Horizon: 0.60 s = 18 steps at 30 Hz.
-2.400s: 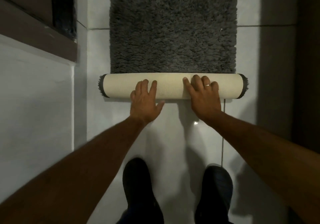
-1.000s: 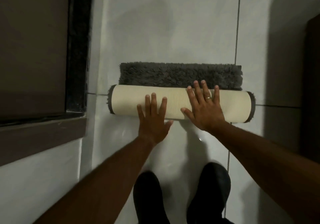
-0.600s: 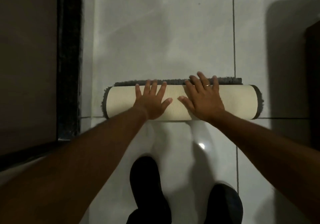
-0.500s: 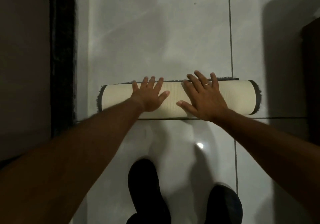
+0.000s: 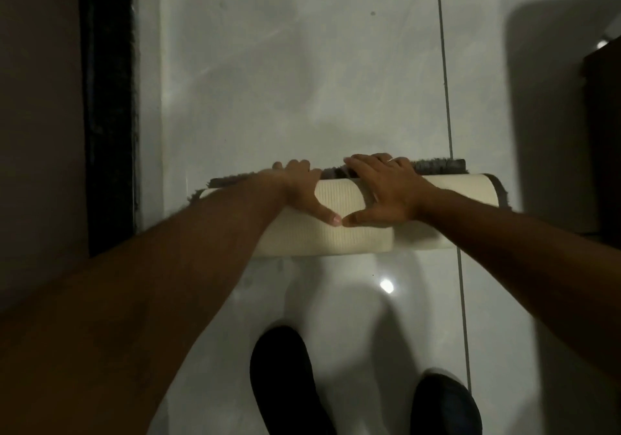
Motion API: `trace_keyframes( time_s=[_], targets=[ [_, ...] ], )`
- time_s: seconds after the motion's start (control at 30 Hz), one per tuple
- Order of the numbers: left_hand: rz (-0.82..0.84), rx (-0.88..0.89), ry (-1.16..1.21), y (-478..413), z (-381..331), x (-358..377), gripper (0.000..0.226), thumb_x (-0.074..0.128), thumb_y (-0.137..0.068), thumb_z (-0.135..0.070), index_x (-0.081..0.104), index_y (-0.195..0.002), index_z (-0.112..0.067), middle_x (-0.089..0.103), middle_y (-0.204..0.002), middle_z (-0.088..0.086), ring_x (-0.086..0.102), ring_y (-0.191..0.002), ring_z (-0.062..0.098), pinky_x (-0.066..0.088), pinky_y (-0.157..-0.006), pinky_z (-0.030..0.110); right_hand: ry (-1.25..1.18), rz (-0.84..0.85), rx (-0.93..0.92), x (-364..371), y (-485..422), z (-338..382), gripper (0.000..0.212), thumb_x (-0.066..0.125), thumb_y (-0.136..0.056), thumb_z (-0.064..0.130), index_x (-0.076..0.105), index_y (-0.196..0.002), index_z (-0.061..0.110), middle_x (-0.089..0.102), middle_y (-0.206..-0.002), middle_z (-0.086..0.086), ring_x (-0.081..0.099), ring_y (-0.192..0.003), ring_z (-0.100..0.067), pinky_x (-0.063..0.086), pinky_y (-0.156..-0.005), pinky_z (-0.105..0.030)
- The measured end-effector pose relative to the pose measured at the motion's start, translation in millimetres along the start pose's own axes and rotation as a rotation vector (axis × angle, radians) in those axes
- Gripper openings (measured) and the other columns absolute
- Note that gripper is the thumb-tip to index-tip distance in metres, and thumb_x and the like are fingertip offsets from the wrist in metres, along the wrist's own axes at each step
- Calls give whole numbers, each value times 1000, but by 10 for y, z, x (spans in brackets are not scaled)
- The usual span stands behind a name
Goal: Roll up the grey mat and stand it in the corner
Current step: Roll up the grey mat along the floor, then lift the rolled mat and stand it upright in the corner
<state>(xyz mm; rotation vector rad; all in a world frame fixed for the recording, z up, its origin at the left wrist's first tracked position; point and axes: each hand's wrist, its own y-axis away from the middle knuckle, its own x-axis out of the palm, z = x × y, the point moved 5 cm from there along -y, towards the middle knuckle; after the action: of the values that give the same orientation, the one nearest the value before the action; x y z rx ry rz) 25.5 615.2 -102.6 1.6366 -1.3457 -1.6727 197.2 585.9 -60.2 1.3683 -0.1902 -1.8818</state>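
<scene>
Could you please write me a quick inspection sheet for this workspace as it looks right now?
Surface: pale glossy floor tiles with dark grout lines and a light glare near the feet.
Job's things: grey mat almost fully rolled, cream backing outward, lying on the floor; only a thin grey pile strip shows at its far edge.
Clutter: nothing seen.
Hands: left hand and right hand both rest flat on top of the roll, fingers over its far edge, thumb tips nearly touching.
Cables: nothing seen.
Surroundings: dark vertical frame at left, dark furniture at right, two dark shoes below.
</scene>
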Motion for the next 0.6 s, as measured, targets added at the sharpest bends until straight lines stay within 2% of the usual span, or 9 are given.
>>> trace_keyframes(
  time_s=[0.07,0.1,0.17,0.23,0.33,0.43,0.5,0.53,0.6],
  targets=[
    [-68,21,-66,26,-8,24,134,44,-34,-106,44,-142,-26,49,-138,6,40,-129,27,26,-110,55,11,128,42,51,-103,-25,127,60,-61,88,13,-157,19,18,-166,-8,16,-151,-31,14,-120,-60],
    [-78,24,-61,43,0,32,131,44,-35,-105,47,-140,-26,49,-136,6,39,-129,28,23,-111,57,27,176,33,71,-151,-21,130,63,-58,88,14,-156,19,19,-165,-7,15,-151,-30,12,-120,-60],
    [-70,9,23,91,-4,63,125,50,-38,-102,47,-137,-26,49,-136,6,39,-130,28,21,-114,59,44,261,8,93,-247,18,132,70,-52,86,17,-154,21,28,-161,-6,23,-148,-28,16,-119,-56],
    [-106,10,109,200,-55,123,119,59,-42,-96,46,-136,-24,53,-132,3,48,-121,24,31,-109,55,4,362,14,121,-332,77,135,78,-45,81,17,-154,27,38,-156,-4,36,-142,-27,27,-116,-50],
    [-392,69,-3,517,-179,238,111,58,-53,-93,50,-135,-17,60,-131,3,56,-118,24,37,-105,53,-4,442,14,158,-378,243,132,83,-44,73,24,-152,28,48,-146,-3,49,-129,-26,42,-105,-46],
    [-724,22,36,905,-268,478,97,55,-72,-84,50,-142,-18,53,-147,5,39,-144,28,15,-119,60,63,414,15,209,-310,369,115,85,-47,68,37,-143,27,52,-133,-2,54,-117,-25,49,-95,-44],
    [-961,-211,380,1188,-259,670,95,62,-77,-71,37,-152,-18,37,-159,9,24,-152,32,6,-121,58,-1,403,34,232,-236,396,102,87,-52,60,39,-136,26,58,-127,-1,57,-110,-23,49,-87,-40],
    [-1039,-392,671,1308,-209,807,101,65,-76,-68,29,-156,-17,28,-164,11,21,-153,34,6,-121,57,-22,394,36,238,-201,401,96,87,-55,57,41,-133,26,61,-123,-1,59,-106,-23,49,-85,-39],
    [-1066,-743,1298,1501,-139,1060,116,67,-72,-69,11,-160,-19,13,-169,9,18,-154,34,8,-122,59,-33,336,27,211,-119,438,87,85,-59,56,43,-129,25,65,-116,-1,61,-102,-23,50,-87,-41]
  ],
)
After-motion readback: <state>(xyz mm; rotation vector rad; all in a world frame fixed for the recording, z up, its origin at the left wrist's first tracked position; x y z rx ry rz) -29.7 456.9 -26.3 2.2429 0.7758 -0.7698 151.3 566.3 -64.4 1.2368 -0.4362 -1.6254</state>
